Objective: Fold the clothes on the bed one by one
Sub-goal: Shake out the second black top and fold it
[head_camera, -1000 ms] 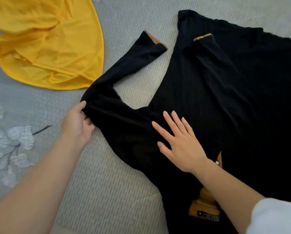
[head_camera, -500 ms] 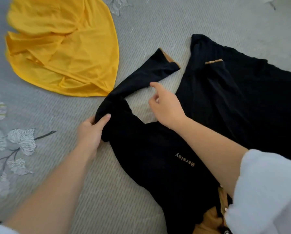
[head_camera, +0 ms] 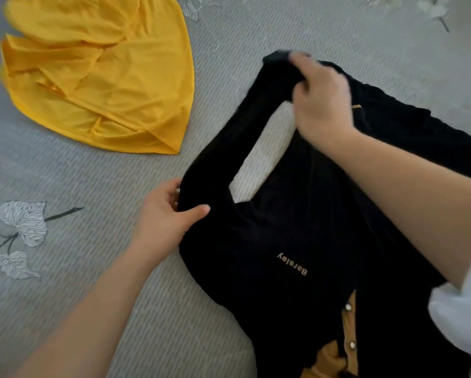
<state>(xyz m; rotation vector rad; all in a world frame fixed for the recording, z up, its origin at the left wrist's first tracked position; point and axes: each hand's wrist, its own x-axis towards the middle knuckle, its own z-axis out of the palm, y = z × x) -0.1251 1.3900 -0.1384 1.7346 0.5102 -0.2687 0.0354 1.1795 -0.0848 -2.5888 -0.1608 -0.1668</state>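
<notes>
Black fabric of a top (head_camera: 297,227) lies spread on the grey bed cover (head_camera: 92,268), with its lettered chest facing up. The left hand (head_camera: 166,214) grips the fold where the sleeve (head_camera: 228,137) meets the body, thumb on top and fingers curled around the edge. The right hand (head_camera: 321,99), slightly blurred, has its fingers closed around the sleeve's far end, holding it by the top's far edge. A yellow garment (head_camera: 97,77) lies crumpled, apart to the left.
</notes>
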